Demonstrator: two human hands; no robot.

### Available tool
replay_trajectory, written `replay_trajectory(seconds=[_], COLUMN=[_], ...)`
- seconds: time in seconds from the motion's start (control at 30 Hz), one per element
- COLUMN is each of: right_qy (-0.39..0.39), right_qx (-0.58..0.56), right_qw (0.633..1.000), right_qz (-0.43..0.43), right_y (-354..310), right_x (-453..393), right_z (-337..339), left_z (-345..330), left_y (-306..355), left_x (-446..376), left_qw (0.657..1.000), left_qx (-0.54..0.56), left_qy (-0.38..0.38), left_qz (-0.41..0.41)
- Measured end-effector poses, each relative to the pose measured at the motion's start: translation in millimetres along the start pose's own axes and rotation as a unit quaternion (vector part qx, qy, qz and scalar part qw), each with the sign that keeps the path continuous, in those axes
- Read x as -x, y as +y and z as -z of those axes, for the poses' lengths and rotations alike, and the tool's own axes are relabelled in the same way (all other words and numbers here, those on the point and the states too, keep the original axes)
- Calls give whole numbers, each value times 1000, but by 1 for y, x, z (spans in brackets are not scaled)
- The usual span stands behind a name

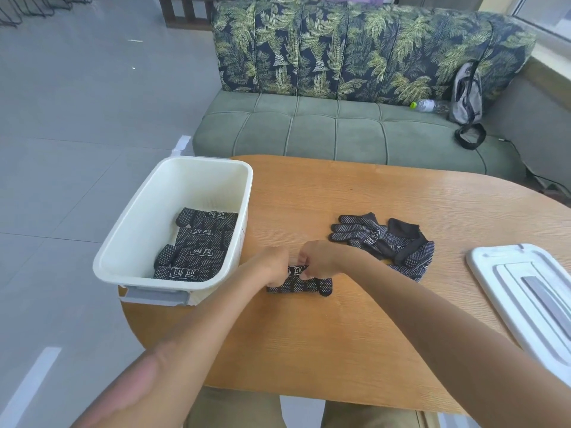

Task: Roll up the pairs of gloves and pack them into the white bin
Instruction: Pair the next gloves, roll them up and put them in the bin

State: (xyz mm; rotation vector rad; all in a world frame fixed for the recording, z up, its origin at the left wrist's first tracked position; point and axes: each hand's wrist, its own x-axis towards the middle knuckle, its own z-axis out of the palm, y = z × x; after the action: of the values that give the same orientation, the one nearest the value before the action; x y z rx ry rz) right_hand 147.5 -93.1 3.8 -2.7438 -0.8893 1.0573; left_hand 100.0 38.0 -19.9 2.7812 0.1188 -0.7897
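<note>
Both hands [272, 264] [321, 261] — curled tight — grip one glove roll [301, 284].

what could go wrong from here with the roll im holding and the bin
1. Both hands, left and right, pinch the half-rolled gloves at the top only; the loose finger ends may spring open if either lets go.
2. The white bin overhangs the table edge, so a push while packing might tip it off.
3. The loose gloves lie close to the right forearm and could be dragged.
</note>
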Motion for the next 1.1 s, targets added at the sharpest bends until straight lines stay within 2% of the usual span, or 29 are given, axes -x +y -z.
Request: replay_trajectory(seconds=[0.33, 0.5, 0.8, 1.1], right_qy=[49, 116, 175, 153], right_qx=[34, 48, 101, 157], right_qw=[998, 992, 977, 972], right_qz=[3, 21, 62, 86], right_y=[-16, -42, -115, -175], right_x=[39, 62, 60, 9], right_z=[47, 85, 126, 110], left_z=[48, 99, 155, 138], left_y=[6, -3, -63, -135], left_x=[28, 63, 108, 105], left_qw=[995, 988, 976, 977], left_qx=[11, 33, 38, 66], left_qy=[87, 134, 206, 201], left_qz=[-44, -66, -66, -17])
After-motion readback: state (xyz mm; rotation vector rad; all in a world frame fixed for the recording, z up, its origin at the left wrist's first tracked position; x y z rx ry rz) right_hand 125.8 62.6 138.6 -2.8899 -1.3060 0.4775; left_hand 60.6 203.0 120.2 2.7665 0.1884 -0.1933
